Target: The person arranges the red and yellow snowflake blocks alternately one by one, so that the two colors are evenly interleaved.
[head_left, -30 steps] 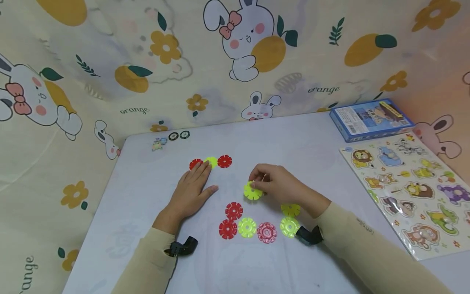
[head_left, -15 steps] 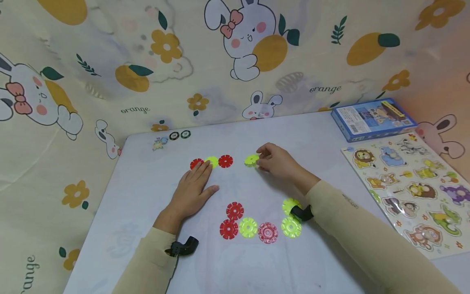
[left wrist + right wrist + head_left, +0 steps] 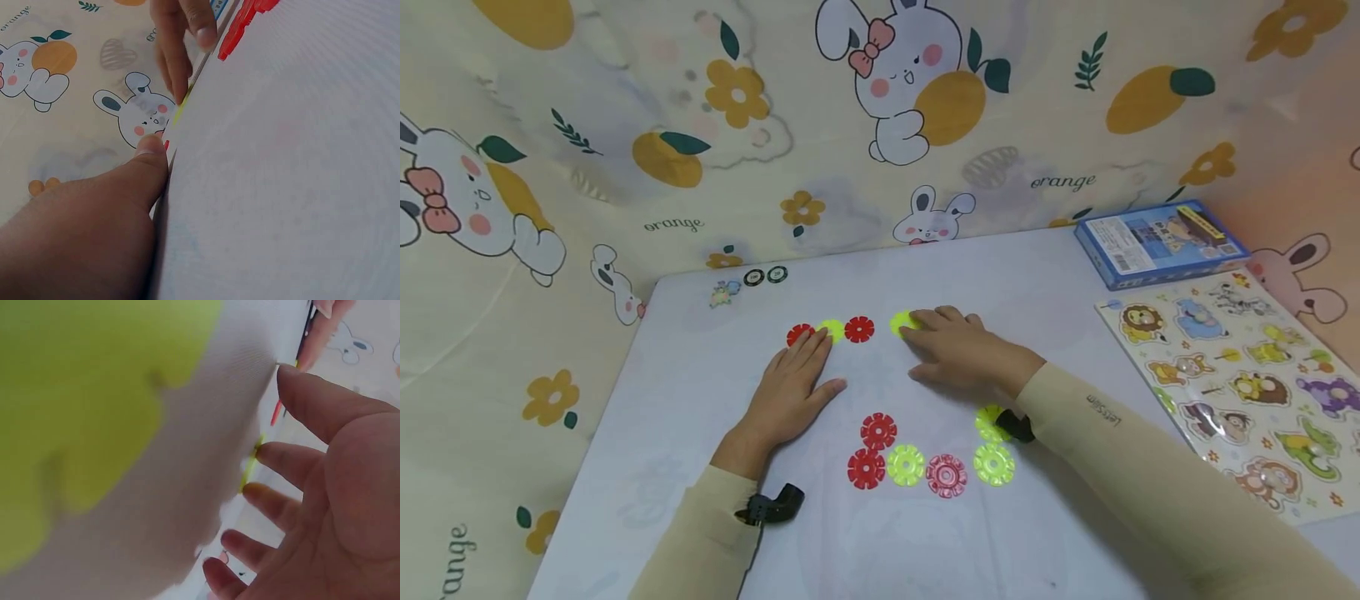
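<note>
In the head view my left hand (image 3: 786, 400) lies palm down on the white table, its fingertips on a red notched snowflake disc (image 3: 797, 333) and a yellow-green snowflake disc (image 3: 829, 327). Another red snowflake disc (image 3: 859, 329) continues that row. To its right, across a gap, my right hand (image 3: 966, 354) touches a separate yellow-green disc (image 3: 901, 322) with straight, spread fingertips that partly cover it. The right wrist view has this disc (image 3: 251, 465) edge-on under two fingertips, while a blurred yellow-green disc (image 3: 81, 406) looms close to the camera.
Nearer the front lie two red discs (image 3: 866, 469), a yellow-green disc (image 3: 906, 465), a pinkish-red disc (image 3: 946, 476) and two yellow-green discs (image 3: 994, 464). A blue box (image 3: 1161, 246) and an animal sticker sheet (image 3: 1213, 333) occupy the right. Two dark round pieces (image 3: 754, 277) sit at back left.
My right hand carried the yellow-green disc away from me to the back row, set it flat and loosened its pinch into straight fingers. My left hand stayed put.
</note>
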{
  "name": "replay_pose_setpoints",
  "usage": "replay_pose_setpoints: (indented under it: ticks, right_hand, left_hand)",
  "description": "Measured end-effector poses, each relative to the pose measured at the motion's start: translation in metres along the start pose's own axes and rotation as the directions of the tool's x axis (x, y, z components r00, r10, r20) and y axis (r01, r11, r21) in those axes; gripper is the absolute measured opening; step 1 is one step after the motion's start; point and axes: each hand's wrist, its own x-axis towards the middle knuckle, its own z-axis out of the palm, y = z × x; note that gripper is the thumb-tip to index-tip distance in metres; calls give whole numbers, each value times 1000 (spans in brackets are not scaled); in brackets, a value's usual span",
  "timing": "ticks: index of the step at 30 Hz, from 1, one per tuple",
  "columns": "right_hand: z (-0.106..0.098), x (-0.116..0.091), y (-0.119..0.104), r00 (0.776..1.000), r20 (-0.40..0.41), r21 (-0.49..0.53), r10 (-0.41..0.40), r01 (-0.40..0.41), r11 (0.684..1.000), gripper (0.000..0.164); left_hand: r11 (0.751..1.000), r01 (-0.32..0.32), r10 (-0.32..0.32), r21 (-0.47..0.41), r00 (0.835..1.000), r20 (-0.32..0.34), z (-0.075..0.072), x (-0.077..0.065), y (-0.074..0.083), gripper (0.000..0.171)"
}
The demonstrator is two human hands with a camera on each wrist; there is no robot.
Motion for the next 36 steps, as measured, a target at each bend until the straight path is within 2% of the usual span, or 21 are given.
replay_pose_setpoints:
  ticks: [3,8,25,36]
  right_hand:
    - [2,7,-3,1000,-12,-12,-15,15,1000,75]
    - [4,13,-6,1000,12,4,-4,4,1000,78]
    - [3,15,-19,999,40,-4,22,-22,1000,82]
    - [4,12,-16,998,50,24,23,-24,999,83]
  left_hand:
    - [1000,2,-2,6,1000,-3,1,0,-1,80]
    - [1000,6,-6,17,1000,-1,3,1,-2,81]
    - [1000,14,-14,15,1000,5,1,0,-1,81]
    - [1000,12,-12,11,1000,12,3,0,-2,80]
